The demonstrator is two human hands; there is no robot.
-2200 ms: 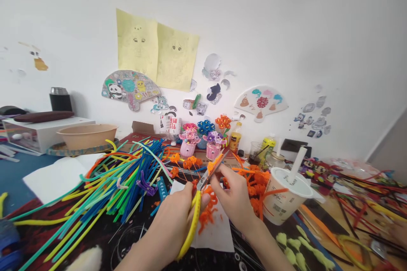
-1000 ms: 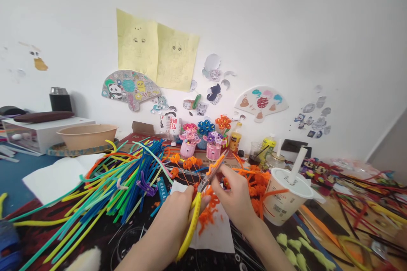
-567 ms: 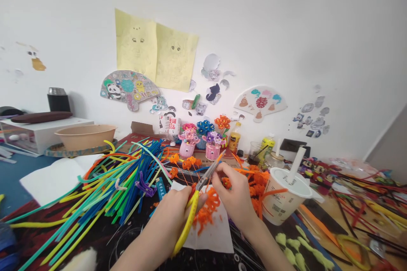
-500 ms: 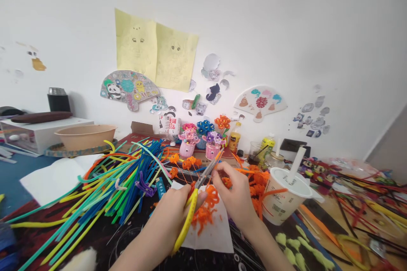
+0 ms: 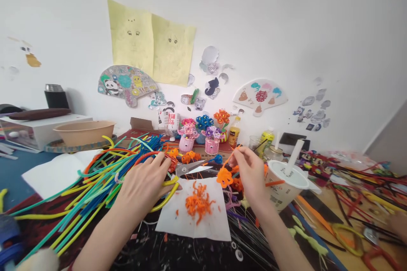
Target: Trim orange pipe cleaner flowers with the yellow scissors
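My left hand (image 5: 144, 182) is closed around yellow-handled scissors (image 5: 187, 169), whose blades stand apart and point right. My right hand (image 5: 249, 173) pinches the thin stem of an orange pipe-cleaner flower (image 5: 224, 178), which hangs below the fingertips. Between the hands and below them lies a white sheet of paper (image 5: 171, 226) with a heap of orange fuzz clippings (image 5: 199, 203) on it. More orange pipe-cleaner flowers (image 5: 190, 156) are just behind the scissors.
Bundled coloured pipe cleaners (image 5: 104, 182) spread to the left. A lidded cup with a straw (image 5: 282, 182) stands close to my right wrist. Potted pipe-cleaner flowers (image 5: 212, 142) line the back. Farther right lie other scissors (image 5: 349, 239), and part of another person's hand (image 5: 397, 223) shows.
My hands have moved apart: the left with the scissors to the left, the right with the flower to the right. The scissor blades have moved off the orange stem, uncovering the clippings.
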